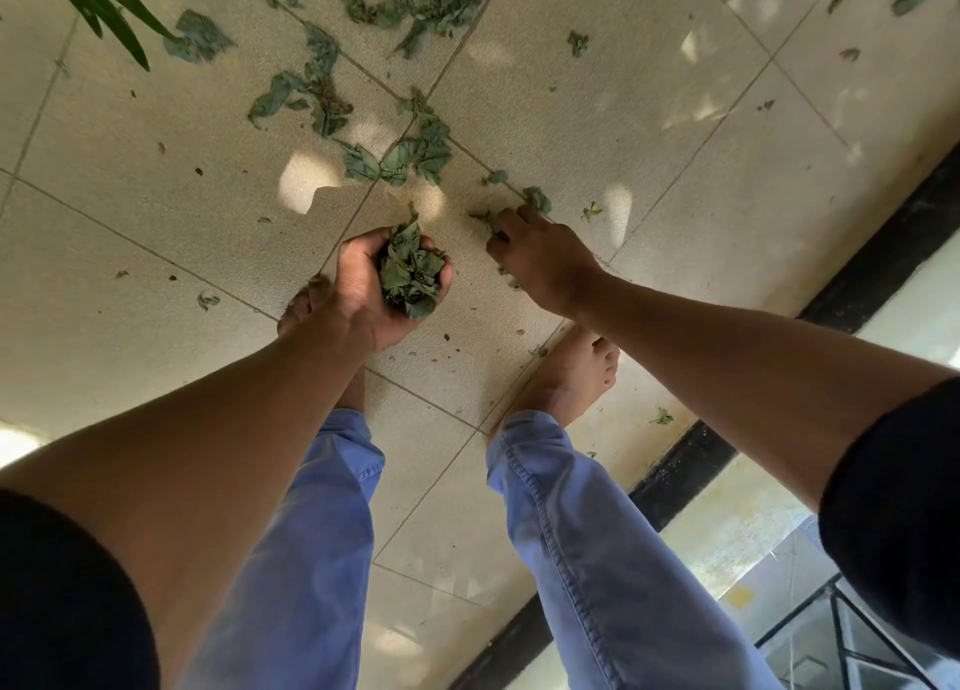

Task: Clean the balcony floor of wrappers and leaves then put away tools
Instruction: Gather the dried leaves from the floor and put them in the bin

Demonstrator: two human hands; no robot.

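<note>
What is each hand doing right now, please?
Left hand: fingers curled round a bunch of leaves.
Right hand: reaching down at leaves on the floor; grip cannot be told.

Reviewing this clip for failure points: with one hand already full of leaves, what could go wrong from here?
1. The left hand cups a heaped bunch of dry leaves; adding more may spill some back onto the tiles.
2. The right hand is picking at small bits; crumbs could get left behind.
3. Bare feet could crush fragments.
</note>
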